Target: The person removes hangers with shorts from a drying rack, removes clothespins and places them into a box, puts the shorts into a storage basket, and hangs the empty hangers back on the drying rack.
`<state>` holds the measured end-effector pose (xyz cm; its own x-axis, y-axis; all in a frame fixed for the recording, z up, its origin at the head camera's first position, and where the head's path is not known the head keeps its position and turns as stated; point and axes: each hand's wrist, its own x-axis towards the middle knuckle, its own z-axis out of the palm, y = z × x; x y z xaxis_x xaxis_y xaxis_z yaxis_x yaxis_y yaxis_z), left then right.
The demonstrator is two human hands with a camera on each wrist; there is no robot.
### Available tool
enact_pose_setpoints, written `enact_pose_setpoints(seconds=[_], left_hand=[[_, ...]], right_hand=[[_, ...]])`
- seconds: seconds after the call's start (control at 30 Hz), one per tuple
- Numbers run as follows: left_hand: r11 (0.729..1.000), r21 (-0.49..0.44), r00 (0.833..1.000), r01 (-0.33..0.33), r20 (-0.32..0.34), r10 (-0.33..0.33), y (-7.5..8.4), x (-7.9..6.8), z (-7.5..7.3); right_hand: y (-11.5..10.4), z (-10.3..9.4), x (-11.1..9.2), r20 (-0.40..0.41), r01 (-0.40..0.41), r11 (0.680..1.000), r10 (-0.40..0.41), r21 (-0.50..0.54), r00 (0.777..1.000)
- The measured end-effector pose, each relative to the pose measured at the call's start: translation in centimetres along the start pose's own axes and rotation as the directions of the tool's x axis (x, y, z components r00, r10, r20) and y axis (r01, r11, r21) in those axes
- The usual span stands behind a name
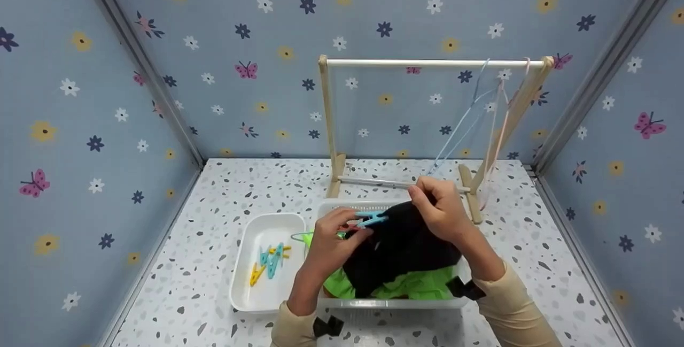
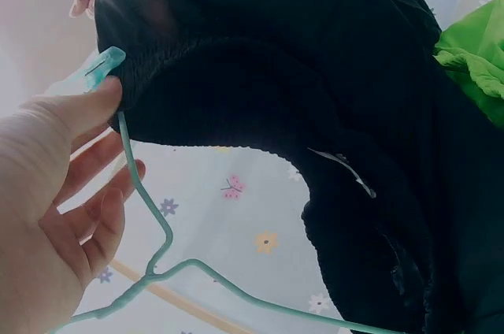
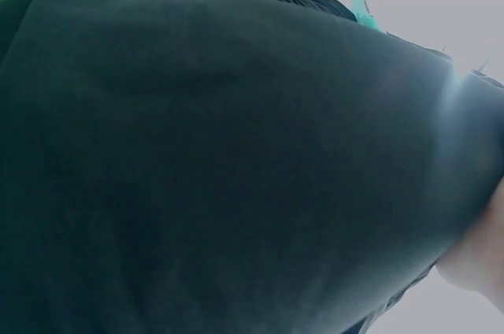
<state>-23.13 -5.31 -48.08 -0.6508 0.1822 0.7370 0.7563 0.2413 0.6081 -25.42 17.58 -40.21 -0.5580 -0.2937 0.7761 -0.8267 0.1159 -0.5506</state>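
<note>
A black garment (image 1: 411, 251) with a gathered elastic edge is held up over the white basket. My left hand (image 1: 334, 243) pinches a light blue clothespin (image 1: 371, 219) at the garment's upper left corner. In the left wrist view, a green wire hanger (image 2: 252, 298) runs up to that same corner, beside the clothespin (image 2: 102, 66). My right hand (image 1: 444, 209) grips the upper right part of the garment. Black cloth (image 3: 236, 153) fills most of the right wrist view and hides much of the right hand's fingers.
Bright green cloth (image 1: 422, 285) lies in the white basket (image 1: 395, 303). On the left, a white tray (image 1: 239, 293) holds several blue and yellow clothespins (image 1: 257, 274). Behind stands a wooden rack with a white rod (image 1: 417, 62); a blue hanger (image 1: 454, 130) and a pinkish hanger (image 1: 503, 128) hang from it.
</note>
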Motion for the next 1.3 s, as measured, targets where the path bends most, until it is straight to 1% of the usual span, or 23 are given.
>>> enact_pose_setpoints(seconds=[0.13, 0.2, 0.27, 0.33, 0.43, 0.57, 0.67, 0.73, 0.93, 1.03, 1.1, 1.23, 1.3], left_hand=[[1.0, -0.016, 1.0, 0.007, -0.029, -0.007, 1.8, 0.5, -0.3], [0.999, -0.033, 0.999, 0.009, -0.03, -0.01, 2.7, 0.8, -0.6], [0.999, -0.038, 1.0, -0.009, -0.026, 0.008, 3.3, 0.9, -0.9], [0.999, -0.044, 0.999, -0.031, -0.022, 0.03, 3.5, 1.0, -1.0], [0.994, -0.076, 0.996, -0.081, -0.042, 0.078, 3.2, 0.8, -1.1], [0.981, -0.119, 0.986, -0.151, -0.095, 0.14, 1.5, 0.4, -0.7], [0.974, -0.118, 0.976, -0.192, -0.122, 0.177, 0.4, 0.2, -0.5], [0.972, -0.109, 0.972, -0.207, -0.131, 0.193, 0.0, 0.2, -0.5], [0.969, -0.108, 0.969, -0.223, -0.135, 0.208, 0.0, 0.4, -0.9], [0.965, -0.121, 0.966, -0.234, -0.142, 0.216, 0.5, 0.4, -1.3], [0.964, -0.124, 0.965, -0.236, -0.149, 0.217, 1.1, 0.4, -1.7], [0.972, -0.116, 0.972, -0.204, -0.139, 0.188, 2.1, 0.4, -2.5], [0.981, -0.09, 0.98, -0.171, -0.119, 0.16, 1.8, 0.1, -2.8]], right_hand=[[-0.2, 0.1, 0.0, -0.004, 0.007, 1.0, -0.007, 0.004, 1.0], [-0.2, 0.2, 0.0, -0.003, 0.009, 1.0, -0.009, 0.005, 1.0], [-0.3, 0.2, 0.0, -0.003, 0.009, 1.0, -0.009, 0.008, 1.0], [-0.3, 0.2, -0.1, -0.001, 0.017, 1.0, -0.017, 0.004, 1.0], [-0.4, 0.2, -0.1, -0.003, 0.031, 1.0, -0.031, 0.006, 1.0], [-0.5, 0.3, -0.1, 0.001, 0.031, 0.999, -0.031, 0.014, 1.0], [-0.5, 0.2, -0.2, 0.004, 0.013, 1.0, -0.013, 0.007, 1.0], [-0.5, 0.1, -0.2, 0.001, 0.0, 1.0, 0.0, -0.002, 1.0], [-0.3, -0.3, -0.3, -0.022, -0.029, 0.999, 0.028, -0.027, 0.999], [-0.6, -0.5, -0.4, -0.031, -0.031, 0.999, 0.029, -0.045, 0.999], [-1.0, -0.5, -0.4, -0.033, -0.035, 0.998, 0.034, -0.048, 0.999], [-2.7, -0.4, 0.1, -0.036, -0.049, 0.998, 0.047, -0.05, 0.998], [-3.4, -0.4, 0.3, -0.035, -0.06, 0.997, 0.058, -0.054, 0.998]])
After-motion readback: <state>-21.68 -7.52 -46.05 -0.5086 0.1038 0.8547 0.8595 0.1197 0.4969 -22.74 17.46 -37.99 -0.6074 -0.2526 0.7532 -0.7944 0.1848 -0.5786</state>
